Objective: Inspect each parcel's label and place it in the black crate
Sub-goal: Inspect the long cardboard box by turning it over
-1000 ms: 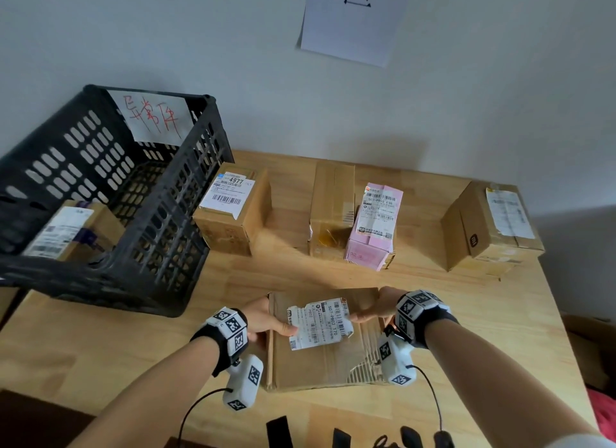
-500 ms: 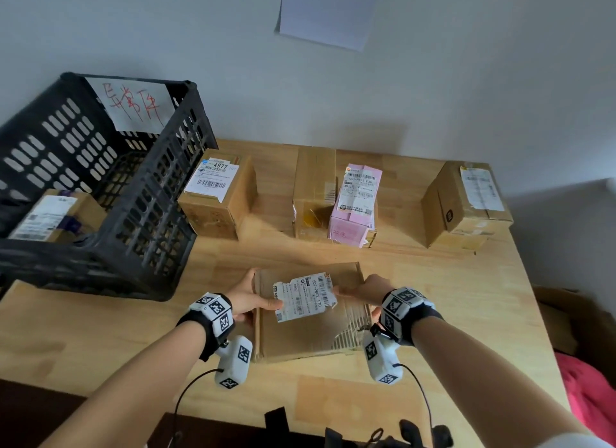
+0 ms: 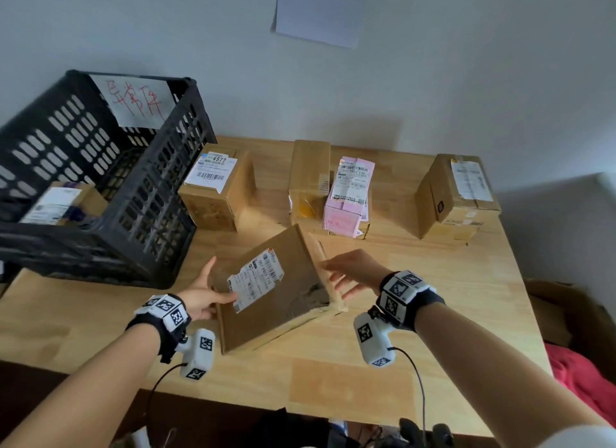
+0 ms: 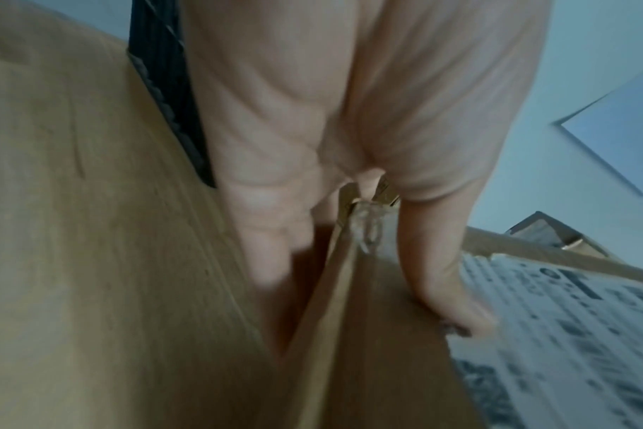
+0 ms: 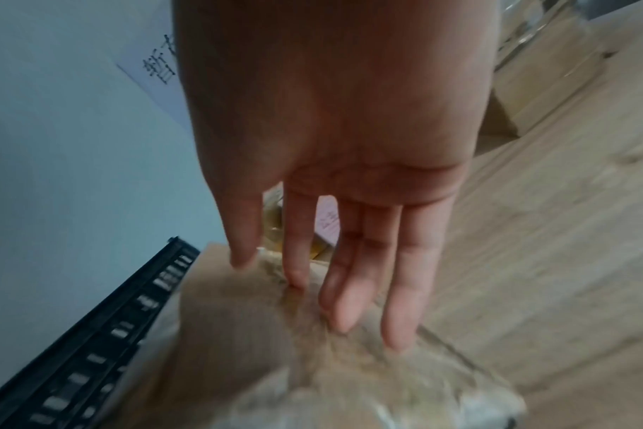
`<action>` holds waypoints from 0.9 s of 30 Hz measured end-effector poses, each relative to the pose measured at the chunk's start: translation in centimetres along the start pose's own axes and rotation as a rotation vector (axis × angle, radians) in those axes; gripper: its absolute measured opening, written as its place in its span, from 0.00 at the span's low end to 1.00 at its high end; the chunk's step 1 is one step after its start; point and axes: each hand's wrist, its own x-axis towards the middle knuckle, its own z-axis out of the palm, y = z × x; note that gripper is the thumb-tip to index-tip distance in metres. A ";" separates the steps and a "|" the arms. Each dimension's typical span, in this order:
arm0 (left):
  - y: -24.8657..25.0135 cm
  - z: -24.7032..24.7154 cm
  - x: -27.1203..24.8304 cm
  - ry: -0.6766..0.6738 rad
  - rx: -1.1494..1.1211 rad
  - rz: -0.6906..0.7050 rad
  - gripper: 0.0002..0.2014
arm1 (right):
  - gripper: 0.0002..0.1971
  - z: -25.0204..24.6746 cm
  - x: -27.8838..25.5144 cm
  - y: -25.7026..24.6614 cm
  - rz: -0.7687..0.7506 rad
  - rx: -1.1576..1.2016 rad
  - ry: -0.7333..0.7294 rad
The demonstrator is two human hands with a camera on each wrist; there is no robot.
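Note:
A flat brown cardboard parcel [image 3: 296,291] with a white label [image 3: 255,279] sits slanted above the table front, its far corner pointing at the back parcels. My left hand [image 3: 210,292] grips its left edge, thumb on top beside the label [image 4: 569,333] and fingers [image 4: 268,255] underneath. My right hand [image 3: 350,271] is open, its straight fingers [image 5: 400,290] touching the parcel's right side [image 5: 239,333]. The black crate [image 3: 133,214] stands at the left, tilted toward me, with one labelled parcel [image 3: 56,204] inside.
Several parcels line the back of the wooden table [image 3: 433,314]: a labelled box [image 3: 213,187] next to the crate, a plain brown box [image 3: 308,177], a pink one [image 3: 350,194], and a box [image 3: 456,197] at the right. The wall is close behind.
The parcel, which lay square on the table between both hands, has turned counter-clockwise and come up off it. My right hand has straightened and now only touches the right side.

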 end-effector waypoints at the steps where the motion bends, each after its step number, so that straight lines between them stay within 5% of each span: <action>1: 0.2 -0.3 -0.3 0.020 0.075 -0.001 0.54 | 0.19 0.3 0.2 -0.2 -0.040 -0.034 0.010; 6: 0.1 -1.7 -1.8 0.192 0.319 0.040 0.53 | 0.22 2.3 0.5 -1.2 -0.337 -0.300 0.118; 10: -1.3 -2.2 -1.8 0.303 0.296 0.092 0.44 | 0.53 4.3 0.9 -1.6 -0.106 -0.288 -0.013; 12: -1.5 -1.7 -2.5 0.234 0.147 0.050 0.32 | 0.54 5.4 1.0 -1.9 -0.037 -0.236 -0.116; 15: -0.4 -0.9 -3.9 0.019 -0.193 0.013 0.22 | 0.44 6.6 1.1 -3.0 -0.124 -0.175 -0.084; 20: 1.9 0.3 -5.5 -0.245 -0.265 0.092 0.47 | 0.38 6.4 1.4 -4.4 -0.172 -0.120 -0.051; 25: 2.2 0.8 -4.7 -0.140 -0.102 0.128 0.62 | 0.34 6.1 1.2 -3.9 -0.208 -0.125 -0.032; 27: 2.3 0.7 -4.4 -0.147 -0.099 0.113 0.60 | 0.33 6.4 1.3 -3.5 -0.215 -0.136 -0.026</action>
